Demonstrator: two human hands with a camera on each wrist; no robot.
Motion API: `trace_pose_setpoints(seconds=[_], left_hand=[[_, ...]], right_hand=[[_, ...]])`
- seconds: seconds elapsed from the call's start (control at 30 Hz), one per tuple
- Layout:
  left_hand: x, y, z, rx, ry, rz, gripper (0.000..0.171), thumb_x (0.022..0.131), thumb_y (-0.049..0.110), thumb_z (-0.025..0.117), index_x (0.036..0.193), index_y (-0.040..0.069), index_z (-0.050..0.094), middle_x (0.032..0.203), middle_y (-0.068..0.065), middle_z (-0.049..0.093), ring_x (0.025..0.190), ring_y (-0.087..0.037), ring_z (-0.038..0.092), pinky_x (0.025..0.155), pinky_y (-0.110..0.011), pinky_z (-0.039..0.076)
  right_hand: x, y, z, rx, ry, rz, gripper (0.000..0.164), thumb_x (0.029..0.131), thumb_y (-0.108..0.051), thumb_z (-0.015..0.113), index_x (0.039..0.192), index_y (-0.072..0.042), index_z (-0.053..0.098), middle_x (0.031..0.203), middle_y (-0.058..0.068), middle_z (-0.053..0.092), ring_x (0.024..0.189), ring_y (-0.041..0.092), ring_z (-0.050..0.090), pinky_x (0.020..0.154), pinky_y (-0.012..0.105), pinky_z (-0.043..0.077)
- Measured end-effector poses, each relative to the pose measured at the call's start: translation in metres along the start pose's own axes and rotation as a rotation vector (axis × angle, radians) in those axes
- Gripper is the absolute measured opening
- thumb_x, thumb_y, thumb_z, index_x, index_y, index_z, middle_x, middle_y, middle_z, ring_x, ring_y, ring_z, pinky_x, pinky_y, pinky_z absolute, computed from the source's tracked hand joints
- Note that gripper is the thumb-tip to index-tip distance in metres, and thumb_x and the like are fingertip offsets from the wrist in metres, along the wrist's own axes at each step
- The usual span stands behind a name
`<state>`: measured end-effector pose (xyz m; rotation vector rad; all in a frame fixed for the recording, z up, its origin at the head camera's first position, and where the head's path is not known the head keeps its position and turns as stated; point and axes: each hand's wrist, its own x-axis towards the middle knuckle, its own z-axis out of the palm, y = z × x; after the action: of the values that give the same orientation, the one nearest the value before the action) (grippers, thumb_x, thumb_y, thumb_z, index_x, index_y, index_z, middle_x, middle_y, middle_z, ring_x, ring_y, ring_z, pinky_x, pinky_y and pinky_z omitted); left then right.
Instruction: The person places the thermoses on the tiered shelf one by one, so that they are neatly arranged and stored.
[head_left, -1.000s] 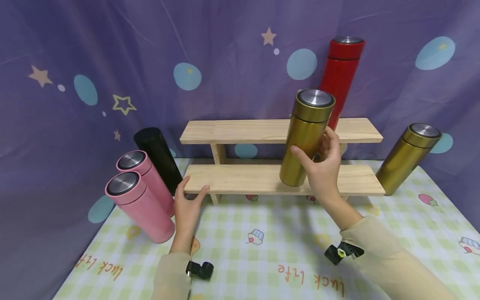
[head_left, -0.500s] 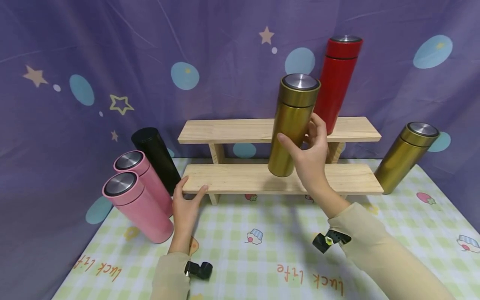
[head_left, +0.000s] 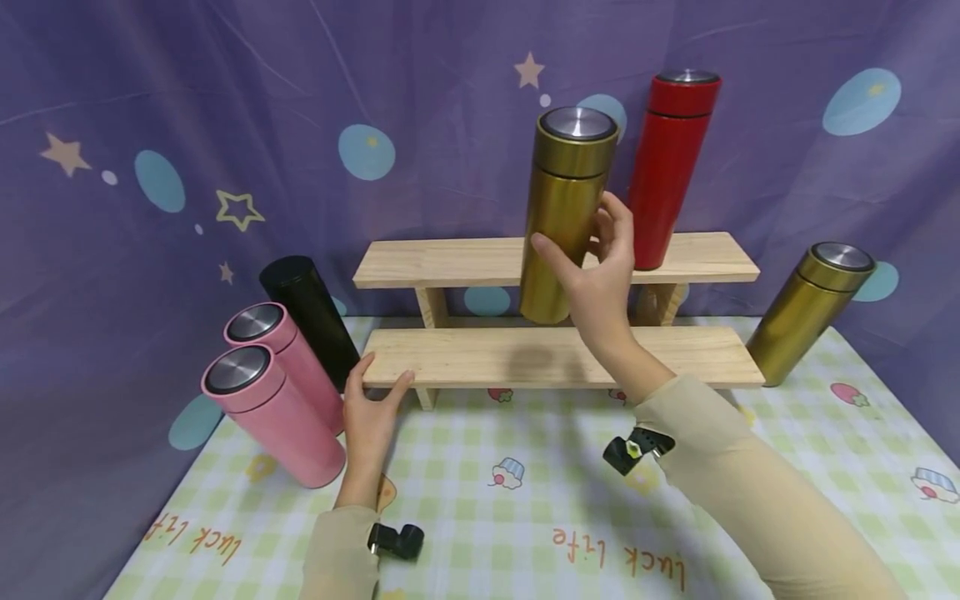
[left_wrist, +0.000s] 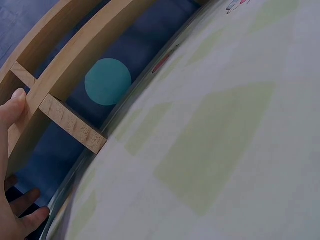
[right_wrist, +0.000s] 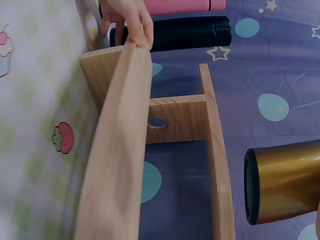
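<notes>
A gold thermos [head_left: 567, 192] with a silver lid is held upright by my right hand [head_left: 603, 283], thumb across its front and fingers round its right side. Its base is raised above the lower board and overlaps the upper board's front edge in the head view; in the right wrist view the thermos [right_wrist: 285, 182] stands apart from the boards. My left hand [head_left: 371, 425] grips the left end of the lower board of a two-tier wooden shelf [head_left: 465, 354]. In the left wrist view its thumb [left_wrist: 17, 102] presses on the board, with the other fingers beneath.
A red thermos [head_left: 671, 175] stands on the upper board's right part. Another gold thermos [head_left: 810, 312] is on the table beyond the shelf's right end. Two pink thermoses [head_left: 281, 425] and a black thermos [head_left: 311, 321] stand at the left. A purple curtain [head_left: 450, 67] hangs behind.
My right hand has lifted the gold thermos and moved it leftward, from low by the lower board to in front of the upper board. My left hand has stayed on the shelf's end.
</notes>
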<state>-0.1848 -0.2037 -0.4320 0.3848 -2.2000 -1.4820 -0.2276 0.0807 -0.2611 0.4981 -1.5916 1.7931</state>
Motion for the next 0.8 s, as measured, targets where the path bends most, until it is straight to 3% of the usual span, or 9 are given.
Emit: trace_pose_setpoints(seconds=[0.33, 0.8], left_hand=[[-0.001, 0.001, 0.002, -0.007, -0.004, 0.002, 0.078, 0.081, 0.046, 0.080, 0.146, 0.017, 0.047, 0.150, -0.013, 0.040, 0.138, -0.029, 0.037, 0.111, -0.048, 0.030], [0.001, -0.001, 0.001, 0.004, 0.010, 0.005, 0.077, 0.081, 0.044, 0.081, 0.145, 0.016, 0.048, 0.150, -0.014, 0.041, 0.137, -0.029, 0.038, 0.112, -0.047, 0.030]], right_hand=[[0.019, 0.004, 0.016, -0.026, 0.010, -0.050, 0.066, 0.082, -0.022, 0.078, 0.136, -0.009, 0.042, 0.122, 0.007, 0.061, 0.106, 0.019, 0.054, 0.087, 0.032, 0.043], [0.045, 0.011, 0.030, -0.104, -0.028, 0.047, 0.069, 0.084, -0.019, 0.077, 0.140, -0.008, 0.037, 0.128, 0.012, 0.055, 0.111, 0.020, 0.051, 0.089, 0.027, 0.042]])
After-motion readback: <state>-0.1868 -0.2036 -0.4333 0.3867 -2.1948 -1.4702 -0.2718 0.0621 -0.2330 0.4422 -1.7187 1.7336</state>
